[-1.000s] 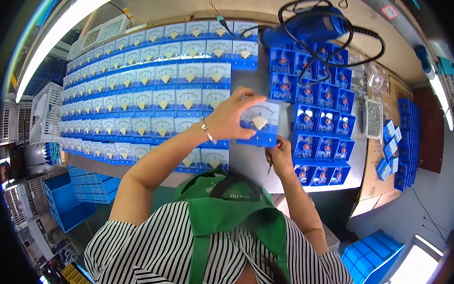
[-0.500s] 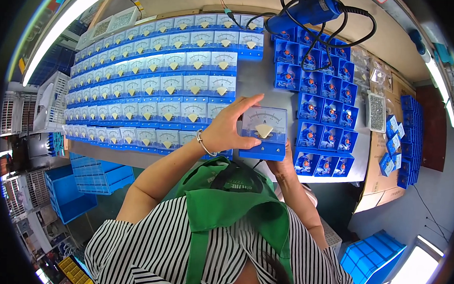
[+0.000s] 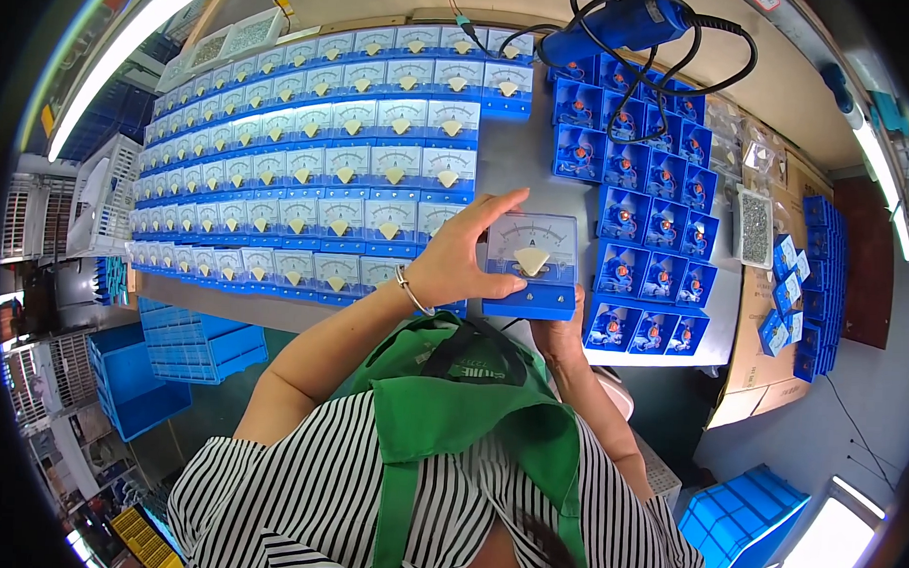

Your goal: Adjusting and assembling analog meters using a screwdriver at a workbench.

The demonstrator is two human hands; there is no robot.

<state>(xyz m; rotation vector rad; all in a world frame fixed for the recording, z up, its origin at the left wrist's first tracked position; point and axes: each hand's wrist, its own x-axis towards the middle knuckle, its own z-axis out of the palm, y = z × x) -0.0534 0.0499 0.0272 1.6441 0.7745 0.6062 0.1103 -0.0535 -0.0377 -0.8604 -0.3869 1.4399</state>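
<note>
In front of my chest, my left hand [image 3: 453, 263] grips an ammeter [image 3: 532, 233] with a white dial, a cream fan-shaped piece and a blue base. My left thumb lies along the dial's lower left, and the index finger reaches past its top left corner. At the meter's lower right is my right hand [image 3: 560, 337], its fingers mostly hidden behind the blue base. To the left, rows of similar meters [image 3: 396, 164] stand close together. On the right are open blue housings [image 3: 623, 215] with orange and metal parts inside.
A blue power tool [image 3: 624, 30] with a looped black cable lies at the back, over some housings. Right of the housings sits a white tray of small metal parts [image 3: 753, 227]. Several blue pieces [image 3: 786, 296] lie on cardboard. Blue crates [image 3: 202, 340] stand below left.
The view has shifted slightly. Both hands and the ammeter keep nearly the same pose.
</note>
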